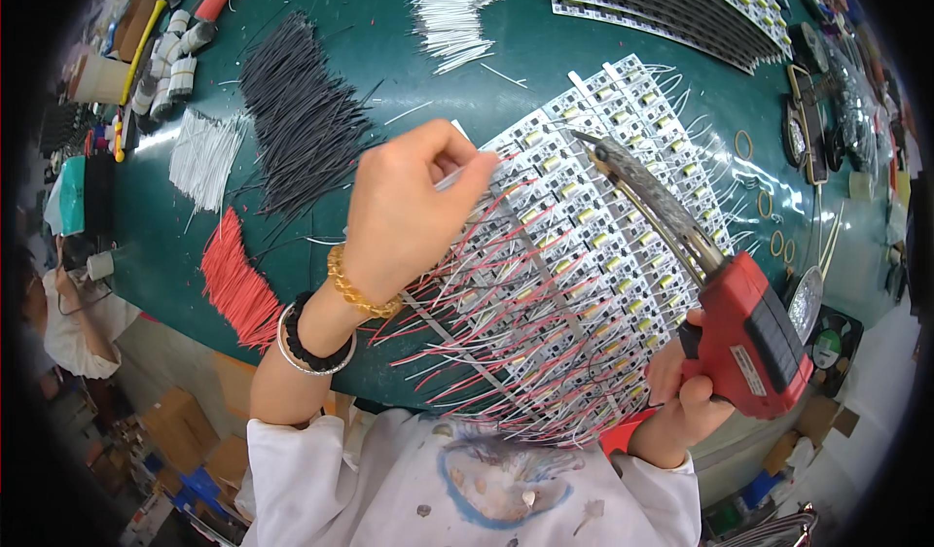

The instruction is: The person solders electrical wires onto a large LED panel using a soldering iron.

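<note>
My left hand (413, 207) is closed in a pinch over the upper left part of the circuit boards. A short bit of red wire (506, 157) shows at its fingertips; most of it is hidden by the hand. In my right hand (686, 391) is a red and black soldering gun (749, 338), gripped by its handle. Its long tip points up and left, close above the boards near the left fingertips. Rows of white circuit boards (593, 241) with small yellow parts lie side by side beneath. Many red and white wires trail from their near left edge.
Bundles of black wires (302, 109), red wires (236, 280) and white wires (206, 158) lie to the left on the green table (389, 22). More white wires (452, 24) lie at the back. Stacked boards (671, 7) stand far right, with rubber bands (765, 205) nearer.
</note>
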Available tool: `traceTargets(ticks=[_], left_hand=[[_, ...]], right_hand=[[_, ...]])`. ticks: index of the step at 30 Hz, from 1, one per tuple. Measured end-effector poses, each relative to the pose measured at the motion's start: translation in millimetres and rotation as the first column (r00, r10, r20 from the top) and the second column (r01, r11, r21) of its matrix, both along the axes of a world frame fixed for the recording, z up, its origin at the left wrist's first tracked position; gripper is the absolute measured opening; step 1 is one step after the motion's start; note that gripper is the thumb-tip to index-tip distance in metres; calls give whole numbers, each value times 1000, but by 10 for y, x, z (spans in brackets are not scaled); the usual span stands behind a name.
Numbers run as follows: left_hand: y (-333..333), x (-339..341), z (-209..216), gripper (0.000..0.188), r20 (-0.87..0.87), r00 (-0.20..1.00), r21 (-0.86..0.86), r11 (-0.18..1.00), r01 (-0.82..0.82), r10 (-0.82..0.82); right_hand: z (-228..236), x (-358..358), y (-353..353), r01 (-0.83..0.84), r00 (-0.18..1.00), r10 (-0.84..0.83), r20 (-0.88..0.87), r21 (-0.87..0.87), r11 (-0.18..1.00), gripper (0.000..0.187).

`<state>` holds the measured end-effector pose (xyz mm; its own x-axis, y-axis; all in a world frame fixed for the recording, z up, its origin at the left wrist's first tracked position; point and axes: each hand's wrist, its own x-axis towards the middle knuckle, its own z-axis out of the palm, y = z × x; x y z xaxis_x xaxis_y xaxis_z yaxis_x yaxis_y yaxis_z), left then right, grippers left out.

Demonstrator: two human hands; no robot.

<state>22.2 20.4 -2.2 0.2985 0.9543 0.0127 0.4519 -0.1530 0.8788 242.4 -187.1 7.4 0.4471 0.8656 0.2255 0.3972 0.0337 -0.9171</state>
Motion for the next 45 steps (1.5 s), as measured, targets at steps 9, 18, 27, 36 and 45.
traceTargets(ticks=[9, 18, 27, 36, 45], left_hand=[[-187, 170, 173, 9, 4, 1000, 184, 983, 7, -7], [-233, 262, -51, 14, -213, 976, 297, 954, 31, 34], [-192, 204, -12, 7, -141, 990, 337, 940, 47, 1], [-288, 284, -77, 9, -258, 966, 427, 899, 93, 22], [-291, 272, -86, 12, -277, 960, 438, 893, 98, 30]], right_hand=[[161, -125, -44, -16, 958, 21, -286, 21, 1000, 76], [168, -252, 63, 32, 923, -89, -374, -157, 987, 81], [141, -171, 49, -18, 935, -23, -355, -114, 993, 80], [187, -180, -24, -18, 845, -21, -534, -68, 998, 77], [64, -210, -17, 85, 934, -143, -328, -185, 979, 80]])
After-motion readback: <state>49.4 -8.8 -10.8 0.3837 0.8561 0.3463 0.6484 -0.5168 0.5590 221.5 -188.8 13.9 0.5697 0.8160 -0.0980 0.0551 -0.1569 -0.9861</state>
